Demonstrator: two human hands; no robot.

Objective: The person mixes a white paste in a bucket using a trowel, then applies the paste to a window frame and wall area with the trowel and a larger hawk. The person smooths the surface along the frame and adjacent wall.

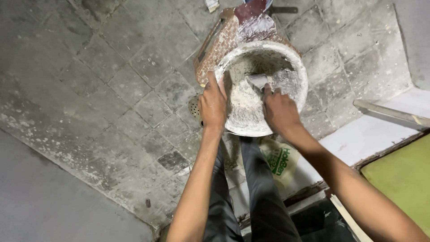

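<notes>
A white plaster-caked bucket (293, 56) stands on the tiled floor in front of my legs. My left hand (213, 104) grips its near left rim. My right hand (278, 109) reaches inside the bucket and holds a flat metal putty knife (258, 80), its blade pressed into the pale paste (244, 101) that coats the bottom and walls.
A reddish woven mat or board (219, 47) lies under the bucket's far side. Grey dusty floor tiles (134, 80) spread to the left. A printed sack (280, 162) lies by my feet. A green panel (403, 179) and a metal bar (389, 114) sit at the right.
</notes>
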